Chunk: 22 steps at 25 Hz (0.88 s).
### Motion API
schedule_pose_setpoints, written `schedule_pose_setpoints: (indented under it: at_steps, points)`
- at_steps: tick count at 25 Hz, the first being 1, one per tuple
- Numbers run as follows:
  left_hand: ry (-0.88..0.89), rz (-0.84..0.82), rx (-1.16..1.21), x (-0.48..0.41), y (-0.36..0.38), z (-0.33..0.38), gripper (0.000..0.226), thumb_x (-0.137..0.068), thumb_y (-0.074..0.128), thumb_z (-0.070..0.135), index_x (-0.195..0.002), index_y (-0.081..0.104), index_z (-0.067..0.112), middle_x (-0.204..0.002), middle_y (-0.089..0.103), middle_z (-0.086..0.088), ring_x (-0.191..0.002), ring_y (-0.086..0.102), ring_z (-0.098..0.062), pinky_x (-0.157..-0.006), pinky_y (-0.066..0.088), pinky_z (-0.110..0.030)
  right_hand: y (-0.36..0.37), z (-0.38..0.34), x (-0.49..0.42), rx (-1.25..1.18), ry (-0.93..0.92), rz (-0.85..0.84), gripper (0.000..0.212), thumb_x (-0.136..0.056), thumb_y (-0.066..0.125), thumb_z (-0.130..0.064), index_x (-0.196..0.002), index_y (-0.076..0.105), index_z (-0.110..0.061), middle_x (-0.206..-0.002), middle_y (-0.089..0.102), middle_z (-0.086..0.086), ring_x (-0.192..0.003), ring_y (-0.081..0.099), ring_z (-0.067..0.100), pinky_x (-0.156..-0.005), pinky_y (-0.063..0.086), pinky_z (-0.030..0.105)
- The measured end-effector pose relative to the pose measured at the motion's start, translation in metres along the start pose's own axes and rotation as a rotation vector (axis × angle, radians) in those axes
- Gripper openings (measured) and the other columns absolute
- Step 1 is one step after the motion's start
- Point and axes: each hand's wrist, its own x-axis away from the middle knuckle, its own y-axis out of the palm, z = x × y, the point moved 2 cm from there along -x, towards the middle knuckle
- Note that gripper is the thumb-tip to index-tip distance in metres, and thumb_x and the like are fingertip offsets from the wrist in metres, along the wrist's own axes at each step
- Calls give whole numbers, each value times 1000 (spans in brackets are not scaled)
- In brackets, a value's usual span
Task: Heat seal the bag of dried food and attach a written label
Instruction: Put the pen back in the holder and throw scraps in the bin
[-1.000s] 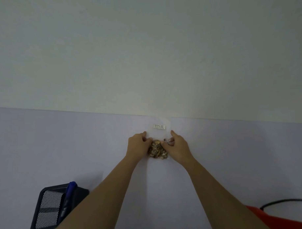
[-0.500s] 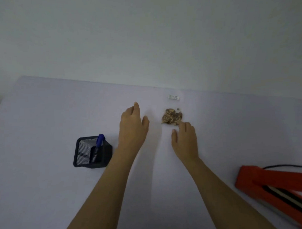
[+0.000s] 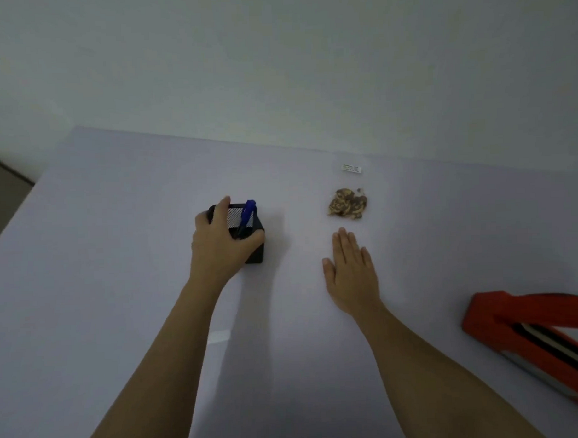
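Note:
A clear bag of brown dried food (image 3: 347, 205) lies on the pale table (image 3: 119, 290) near its far edge. Just beyond the food, a small white label (image 3: 351, 168) shows on the bag's top end. My left hand (image 3: 220, 244) grips the black mesh pen holder (image 3: 254, 249), which holds a blue pen (image 3: 246, 215). My right hand (image 3: 350, 272) lies flat on the table, fingers together, just short of the bag and not touching it. A red heat sealer (image 3: 531, 335) sits at the right edge.
A plain wall (image 3: 276, 71) rises behind the table's far edge. The table's left edge runs diagonally at the far left, with floor (image 3: 1, 192) beyond it.
Both hands left the bag. My left hand moved to the pen holder and closed on it. My right hand drew back and flattened on the table. The camera tilted down.

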Motion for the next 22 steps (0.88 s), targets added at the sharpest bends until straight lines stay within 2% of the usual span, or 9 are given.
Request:
schedule_pose_setpoints:
  at_steps: [3,6,10,13,17,20,22]
  points:
    - [78,-66,41,-47,26,55,82,-76,70,39,-144,27,22,-139,33,-15,-120,43,-30,-88,37,-30,2,1,0,-27,3,2,71,-86,-1,-46,-147,7,-11,-158,6,4,-145,4,17,-114,-1,33]
    - [138,-113,15,-101,57,100,86,-75,68,42,-145,23,20,-139,31,-17,-120,43,-34,-90,41,-35,6,5,-1,-34,8,38,66,-90,6,-43,-147,10,-11,-157,11,3,-145,7,17,-114,1,33]
    - [124,-139,-13,-147,92,125,100,-71,72,42,-144,12,11,-136,32,-19,-120,42,-38,-82,42,-37,7,5,1,-41,4,61,62,-92,12,-42,-147,12,-12,-157,13,1,-144,4,14,-114,2,34]
    - [92,-98,-12,-164,105,131,103,-68,75,41,-140,14,1,-134,35,-18,-121,41,-35,-88,44,-39,8,8,0,-9,10,89,60,-93,17,-41,-146,17,-11,-156,19,2,-143,9,15,-114,4,37]
    - [65,-78,4,-175,107,139,101,-66,76,42,-136,19,-3,-134,36,-15,-123,39,-33,-91,41,-37,9,9,-1,14,14,94,60,-94,18,-40,-146,19,-11,-155,21,2,-143,12,15,-114,6,38]
    - [32,-84,-36,-168,104,142,121,-64,72,60,-143,4,-1,-148,23,-16,-132,29,-36,-103,34,-46,7,9,-1,23,7,85,61,-94,16,-41,-146,15,-11,-156,18,2,-143,8,14,-114,4,36]
    - [38,-23,-14,-153,95,143,121,-69,62,68,-146,-6,3,-155,10,-16,-138,20,-37,-108,26,-51,5,9,-2,0,0,57,61,-93,14,-41,-147,11,-12,-157,12,1,-144,4,13,-115,2,33]
